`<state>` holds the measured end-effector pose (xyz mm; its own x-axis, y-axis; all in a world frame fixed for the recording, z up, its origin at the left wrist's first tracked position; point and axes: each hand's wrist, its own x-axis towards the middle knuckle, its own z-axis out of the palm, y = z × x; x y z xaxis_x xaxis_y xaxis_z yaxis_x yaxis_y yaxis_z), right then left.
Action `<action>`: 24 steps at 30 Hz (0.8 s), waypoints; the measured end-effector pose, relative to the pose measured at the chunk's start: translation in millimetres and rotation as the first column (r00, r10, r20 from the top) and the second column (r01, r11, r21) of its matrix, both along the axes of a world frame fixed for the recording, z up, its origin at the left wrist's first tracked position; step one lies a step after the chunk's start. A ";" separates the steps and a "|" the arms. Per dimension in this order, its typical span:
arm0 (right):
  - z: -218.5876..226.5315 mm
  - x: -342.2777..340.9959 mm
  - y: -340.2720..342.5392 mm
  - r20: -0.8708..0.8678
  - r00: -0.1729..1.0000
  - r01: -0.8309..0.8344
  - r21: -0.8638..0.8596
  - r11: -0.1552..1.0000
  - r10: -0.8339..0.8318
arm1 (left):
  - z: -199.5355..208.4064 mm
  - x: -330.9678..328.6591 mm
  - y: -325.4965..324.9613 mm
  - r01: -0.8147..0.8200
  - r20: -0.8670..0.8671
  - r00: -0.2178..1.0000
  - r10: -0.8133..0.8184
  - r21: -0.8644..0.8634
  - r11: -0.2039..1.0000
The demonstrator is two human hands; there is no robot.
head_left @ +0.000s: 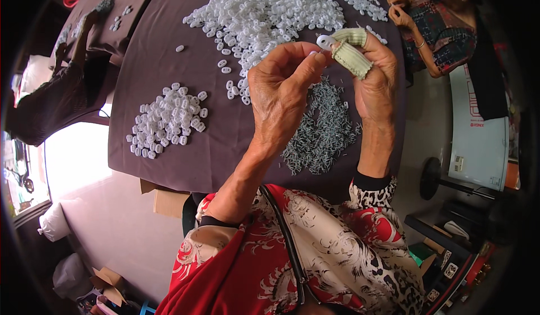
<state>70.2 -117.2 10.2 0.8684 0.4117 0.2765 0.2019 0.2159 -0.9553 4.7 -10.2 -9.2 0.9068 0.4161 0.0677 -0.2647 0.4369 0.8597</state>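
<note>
Above the table, my two hands meet fingertip to fingertip. My right hand (376, 70) has pale green ribbed knit covers (353, 59) on its fingers and grips a white oval plastic piece with holes (324, 41). Thumb and forefinger of my left hand (278, 87) are pinched together right beside that piece; something small shows at their tips, too small to name. Beneath the hands lies a heap of small grey screw-like pins (322, 132). A large pile of similar white plastic pieces (270, 17) spreads behind my hands, and a smaller pile (169, 119) sits to the left.
A brown cloth covers the table (230, 152). At the right, another person (444, 34) works with both hands; a person in dark clothing (53, 98) reaches over a second table at the left. Cardboard boxes (169, 203) and a white bag (54, 223) are on the floor.
</note>
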 end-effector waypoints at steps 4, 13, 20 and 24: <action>0.3 0.0 1.2 0.013 1.000 -0.006 -0.007 1.000 0.006 | 0.9 -1.9 -0.3 -0.011 -0.005 1.000 0.011 -0.005 1.000; 3.6 -0.8 0.2 0.046 0.999 -0.001 -0.044 0.999 0.003 | 3.6 -2.3 -2.4 -0.027 -0.013 1.000 0.027 -0.005 1.000; 3.8 1.1 -2.1 0.096 0.995 0.024 -0.102 0.994 -0.014 | 2.9 -0.6 -4.6 -0.037 -0.009 0.999 0.037 -0.003 0.999; 0.0 1.0 1.2 0.101 0.995 0.037 -0.117 0.992 -0.026 | -0.1 -1.2 -2.8 -0.058 -0.020 0.998 0.058 0.005 0.998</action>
